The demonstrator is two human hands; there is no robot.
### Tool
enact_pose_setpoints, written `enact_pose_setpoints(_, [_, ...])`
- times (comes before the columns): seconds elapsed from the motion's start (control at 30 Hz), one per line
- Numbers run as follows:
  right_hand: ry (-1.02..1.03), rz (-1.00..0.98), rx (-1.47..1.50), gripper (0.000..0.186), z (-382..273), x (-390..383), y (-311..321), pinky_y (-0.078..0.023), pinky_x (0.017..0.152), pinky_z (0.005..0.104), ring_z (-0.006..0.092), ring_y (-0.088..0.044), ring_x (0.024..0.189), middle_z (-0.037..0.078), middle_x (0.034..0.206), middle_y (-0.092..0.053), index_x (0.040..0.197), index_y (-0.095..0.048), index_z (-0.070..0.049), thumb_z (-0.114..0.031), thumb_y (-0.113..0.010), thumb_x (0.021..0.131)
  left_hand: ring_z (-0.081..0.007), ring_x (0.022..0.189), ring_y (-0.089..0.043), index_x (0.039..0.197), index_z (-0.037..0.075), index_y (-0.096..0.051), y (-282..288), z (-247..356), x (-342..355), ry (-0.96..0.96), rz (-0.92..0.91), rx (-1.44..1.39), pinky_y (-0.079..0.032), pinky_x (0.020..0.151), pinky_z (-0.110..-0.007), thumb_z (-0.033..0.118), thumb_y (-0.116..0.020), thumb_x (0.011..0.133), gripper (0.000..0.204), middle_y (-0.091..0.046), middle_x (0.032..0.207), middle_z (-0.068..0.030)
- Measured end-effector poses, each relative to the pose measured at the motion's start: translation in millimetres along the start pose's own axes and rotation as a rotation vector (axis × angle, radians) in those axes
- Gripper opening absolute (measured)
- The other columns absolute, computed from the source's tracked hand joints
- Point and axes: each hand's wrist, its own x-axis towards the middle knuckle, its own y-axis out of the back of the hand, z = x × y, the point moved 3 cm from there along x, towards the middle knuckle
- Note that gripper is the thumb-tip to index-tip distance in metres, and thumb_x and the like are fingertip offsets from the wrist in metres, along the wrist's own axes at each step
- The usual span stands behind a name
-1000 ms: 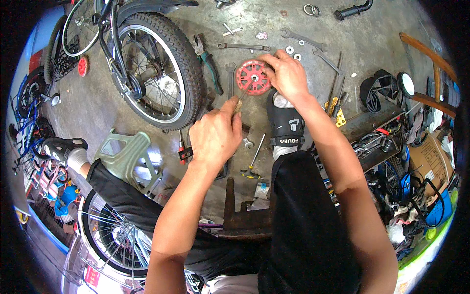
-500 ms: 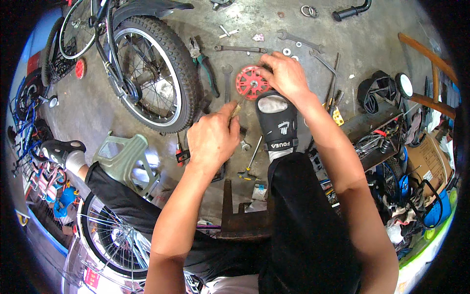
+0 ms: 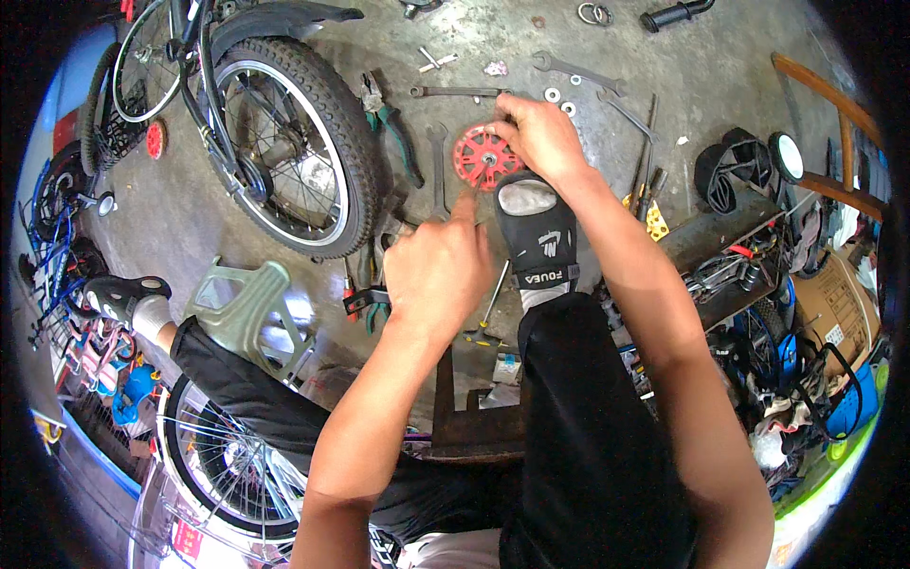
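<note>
A small red spoked wheel lies flat on the concrete floor against the toe of my shoe. My right hand holds its right rim, the fingers bent over the edge. Just below the wheel, my left hand is closed round a thin-shafted tool, its index finger stretched along it toward the hub. My fingers hide most of that tool, so its exact kind does not show. An open-ended spanner lies just left of the wheel, and another spanner lies beyond it.
A bicycle wheel stands to the left, with pliers beside it. A green stool is nearer me. More spanners, washers and a yellow-handled T-shaped tool lie around. A metal tray of parts sits right.
My left hand has moved right and closer under the wheel, now covering the tool's yellowish handle. My right hand stays at the rim, its grip slightly shifted. The view has shifted slightly.
</note>
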Motion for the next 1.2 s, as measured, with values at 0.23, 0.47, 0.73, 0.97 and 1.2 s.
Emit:
enact_pose_setpoints(0.23, [-0.002, 0.036, 0.004, 0.024, -1.2, -0.5, -3.6, -0.056, 0.074, 0.0536, 0.0439, -0.072, 0.085, 0.02, 0.087, -0.074, 0.104, -0.069, -0.01, -0.029, -0.078, 0.091, -0.0374, 0.087, -0.075, 0.14, 0.03, -0.061, -87.3, -78.5, -6.0, -0.072, 0.204, -0.341, -0.06, 0.072, -0.049, 0.035, -0.071, 0.095, 0.046, -0.079, 0.101, -0.0117])
enact_pose_setpoints(0.47, [-0.034, 0.031, 0.034, 0.025, -0.9, 0.9, -5.7, -0.057, 0.076, 0.0525, 0.0433, -0.072, 0.088, 0.021, 0.089, -0.074, 0.104, -0.07, -0.01, -0.03, -0.078, 0.091, -0.0396, 0.082, -0.075, 0.143, 0.024, -0.059, -101.5, -71.2, -6.4, 0.009, 0.138, -0.229, -0.059, 0.07, -0.052, 0.038, -0.066, 0.1, 0.046, -0.078, 0.094, -0.0169])
enact_pose_setpoints(0.73, [-0.026, 0.052, 0.051, 0.027, 3.4, 0.1, -3.4, -0.055, 0.075, 0.0534, 0.0438, -0.071, 0.085, 0.019, 0.088, -0.074, 0.102, -0.07, -0.01, -0.032, -0.079, 0.091, -0.0398, 0.077, -0.078, 0.108, 0.005, -0.068, -9.6, -14.7, 5.6, -0.004, -0.059, 0.046, -0.062, 0.067, -0.049, 0.031, -0.066, 0.096, 0.029, -0.077, 0.082, -0.0208])
enact_pose_setpoints(0.97, [-0.045, 0.083, 0.008, 0.028, -1.4, -2.8, -7.0, -0.056, 0.072, 0.0477, 0.0399, -0.072, 0.085, 0.018, 0.089, -0.075, 0.1, -0.067, -0.007, -0.031, -0.079, 0.092, -0.0412, 0.077, -0.077, 0.096, 0.002, -0.07, -5.0, 29.5, 9.2, -0.051, -0.084, 0.098, -0.063, 0.07, -0.049, 0.031, -0.061, 0.098, 0.03, -0.076, 0.083, -0.0221])
enact_pose_setpoints(1.2, [-0.039, 0.059, -0.031, 0.031, -4.6, -4.6, -9.5, -0.056, 0.076, 0.0511, 0.0412, -0.072, 0.09, 0.018, 0.096, -0.075, 0.105, -0.065, -0.006, -0.033, -0.076, 0.093, -0.0402, 0.077, -0.077, 0.104, -0.001, -0.071, -5.6, 28.5, 20.7, -0.117, -0.054, 0.083, -0.062, 0.07, -0.05, 0.035, -0.064, 0.097, 0.037, -0.076, 0.082, -0.0222])
